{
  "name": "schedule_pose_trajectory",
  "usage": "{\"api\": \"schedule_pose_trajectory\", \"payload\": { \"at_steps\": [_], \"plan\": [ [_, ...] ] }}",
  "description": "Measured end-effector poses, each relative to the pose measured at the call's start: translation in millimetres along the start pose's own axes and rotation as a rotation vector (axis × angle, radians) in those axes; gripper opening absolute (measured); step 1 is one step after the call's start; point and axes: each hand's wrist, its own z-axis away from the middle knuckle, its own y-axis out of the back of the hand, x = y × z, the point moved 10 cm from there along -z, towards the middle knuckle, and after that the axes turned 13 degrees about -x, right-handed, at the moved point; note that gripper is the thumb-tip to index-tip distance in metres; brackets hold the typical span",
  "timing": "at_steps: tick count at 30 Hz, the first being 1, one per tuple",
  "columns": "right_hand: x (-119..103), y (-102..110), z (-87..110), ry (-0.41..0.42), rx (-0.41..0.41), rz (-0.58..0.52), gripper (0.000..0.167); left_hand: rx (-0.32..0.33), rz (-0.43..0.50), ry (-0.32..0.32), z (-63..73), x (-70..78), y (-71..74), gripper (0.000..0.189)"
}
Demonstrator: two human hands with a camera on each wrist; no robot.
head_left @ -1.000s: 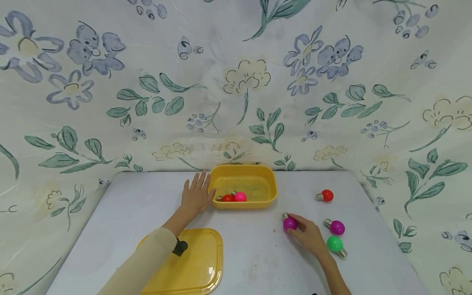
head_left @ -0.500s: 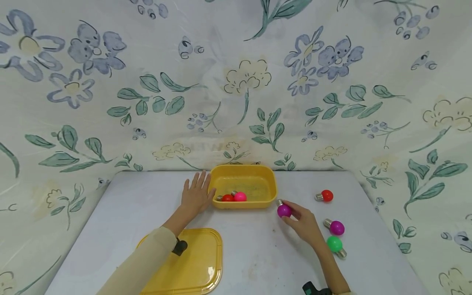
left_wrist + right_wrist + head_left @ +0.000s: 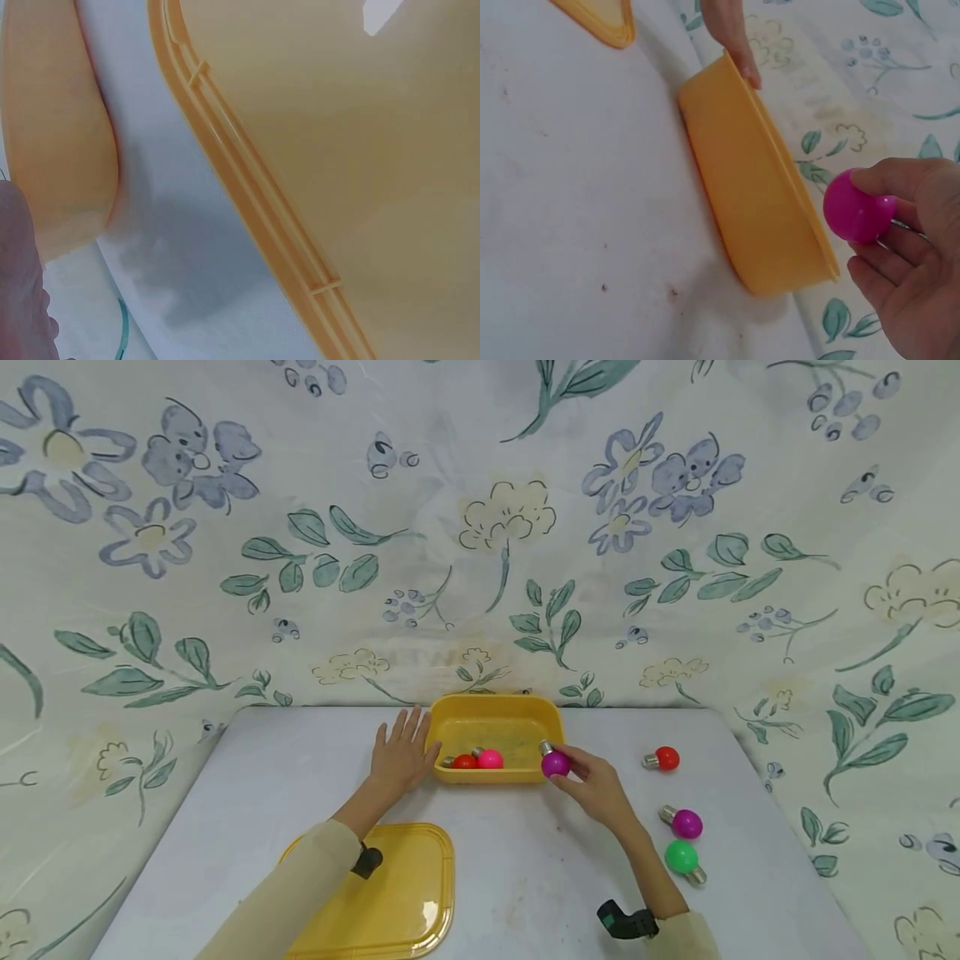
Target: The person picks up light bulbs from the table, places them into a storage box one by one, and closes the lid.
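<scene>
Right hand pinches a round, glossy purple bulb with a silvery base.

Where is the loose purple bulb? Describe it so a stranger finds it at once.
On the white table, go right of the yellow container. The loose purple bulb lies there between a red bulb and a green bulb. Both neighbours differ in colour, and its purple twin is in the right hand.
</scene>
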Motion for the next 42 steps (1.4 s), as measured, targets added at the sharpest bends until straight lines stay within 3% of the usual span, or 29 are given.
{"api": "schedule_pose_trajectory", "payload": {
  "at_steps": [7,14,22,31,42],
  "plan": [
    [-9,-3,-22.1,0.028,-0.010,-0.004,0.050,-0.005,-0.012,0.007,0.1,-0.7,-1.2,0.067],
    [-7,-5,-44.3,-0.033,-0.015,0.026,0.049,-0.012,0.001,-0.006,1.2,1.8,-3.1,0.066],
    [-4,-14,-66.4,-0.044,-0.070,0.039,0.045,-0.014,-0.003,-0.004,1.3,3.0,-2.4,0.067],
    [4,-29,-77.6,-0.118,-0.121,0.095,0.044,-0.013,-0.001,0.002,1.1,3.2,0.8,0.067],
    [2,-39,-84.9,-0.137,-0.163,0.170,0.043,-0.002,0.002,0.001,0.5,0.9,0.1,0.067]
  ]
}}
